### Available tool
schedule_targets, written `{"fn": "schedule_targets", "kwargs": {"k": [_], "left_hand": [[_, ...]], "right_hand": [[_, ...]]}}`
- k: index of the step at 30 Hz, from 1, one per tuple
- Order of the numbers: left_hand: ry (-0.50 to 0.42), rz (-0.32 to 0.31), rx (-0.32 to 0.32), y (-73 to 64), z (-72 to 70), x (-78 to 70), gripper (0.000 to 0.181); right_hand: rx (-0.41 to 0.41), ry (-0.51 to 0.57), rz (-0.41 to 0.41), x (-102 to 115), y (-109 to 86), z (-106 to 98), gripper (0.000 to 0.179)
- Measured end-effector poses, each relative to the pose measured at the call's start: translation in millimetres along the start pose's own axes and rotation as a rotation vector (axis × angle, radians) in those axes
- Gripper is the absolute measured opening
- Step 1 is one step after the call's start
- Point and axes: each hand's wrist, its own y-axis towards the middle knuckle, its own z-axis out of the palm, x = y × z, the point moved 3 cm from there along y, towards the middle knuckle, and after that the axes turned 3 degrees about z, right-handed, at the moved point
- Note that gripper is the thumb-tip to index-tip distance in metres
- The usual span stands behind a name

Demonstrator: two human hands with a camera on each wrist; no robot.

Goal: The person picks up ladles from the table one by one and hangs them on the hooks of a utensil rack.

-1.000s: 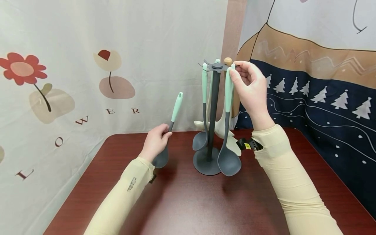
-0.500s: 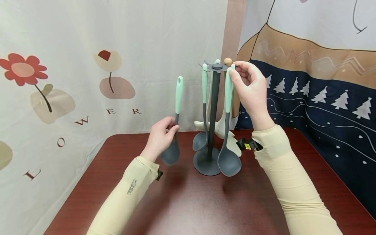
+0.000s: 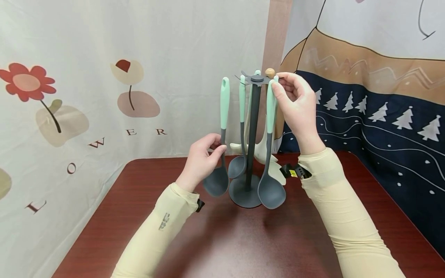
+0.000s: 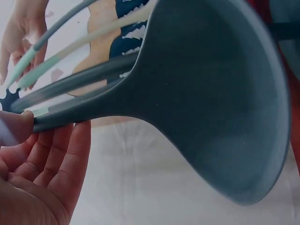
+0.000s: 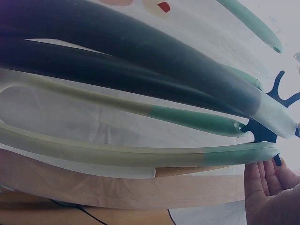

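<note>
My left hand [image 3: 202,159] pinches the dark grey neck of a cooking spoon [image 3: 216,182] with a mint handle. The spoon stands upright, handle up, just left of the dark utensil rack [image 3: 253,139]. Up close in the left wrist view, its broad bowl [image 4: 211,93] fills much of the frame. My right hand [image 3: 298,102] pinches a hook at the rack's top, with fingertips against the mint end of a cream-shafted utensil [image 5: 239,153] hanging there. A grey ladle [image 3: 272,193] hangs at the rack's front right, and a smaller grey spoon [image 3: 237,166] at its left.
Cream-coloured utensils [image 3: 261,151] hang at the back of the rack, along with a wooden-ended one [image 3: 269,72]. The rack's round base [image 3: 245,195] rests on a red-brown table [image 3: 229,243]. Printed curtains [image 3: 187,58] hang behind.
My left hand has moved right and upward with the cooking spoon, bringing it beside the rack and turning it from tilted to upright. The right hand has stayed at the rack's top.
</note>
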Motion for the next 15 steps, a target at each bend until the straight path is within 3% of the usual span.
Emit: {"fn": "schedule_targets", "kwargs": {"k": [15], "left_hand": [[-0.092,0.035,0.005,7.5,20.6,-15.0,0.007]], "right_hand": [[0.0,-0.003,0.005,-1,-0.2,0,0.032]]}}
